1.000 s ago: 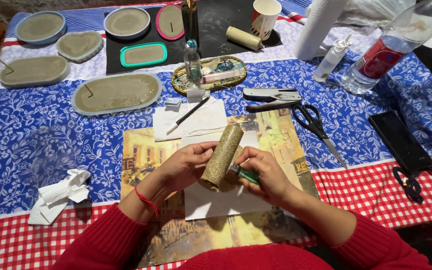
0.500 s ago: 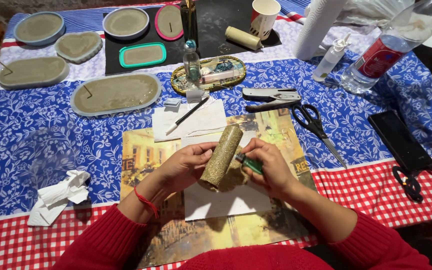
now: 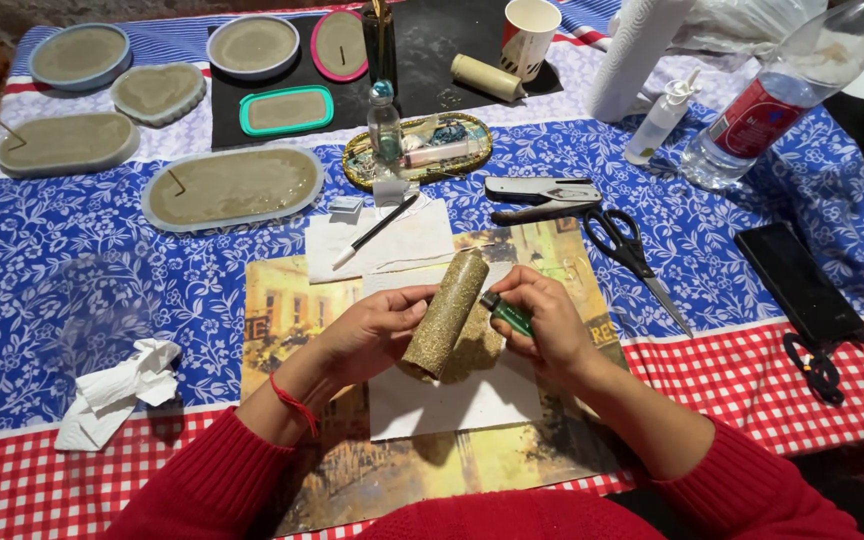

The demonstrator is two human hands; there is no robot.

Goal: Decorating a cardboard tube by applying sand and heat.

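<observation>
- Your left hand [image 3: 377, 335] is gripping a glitter-coated gold cylinder [image 3: 446, 314], fingers curled round its lower half and thumb pressing on its side.
- You are holding the cylinder tilted, its top end leaning away from you and to the right, its bottom end hanging just above a white sheet of paper [image 3: 452, 400].
- Your right hand [image 3: 544, 322] is closing loosely round a small green lighter [image 3: 508, 313], pinching it between thumb and fingers, with its dark tip pointing at the cylinder's side and sitting just beside it.
- The white paper is lying on a yellowish picture mat [image 3: 292, 310], which is resting on the blue flowered tablecloth [image 3: 72, 300].
- Black-handled scissors [image 3: 632, 255] are lying to the right of your hands, and a stapler [image 3: 540, 190] is sitting just beyond them.
- A crumpled white tissue [image 3: 117, 390] is lying well off to your left.
- Several filled moulds, among them a long oval mould [image 3: 232, 186], are sitting along the far left of the table.
</observation>
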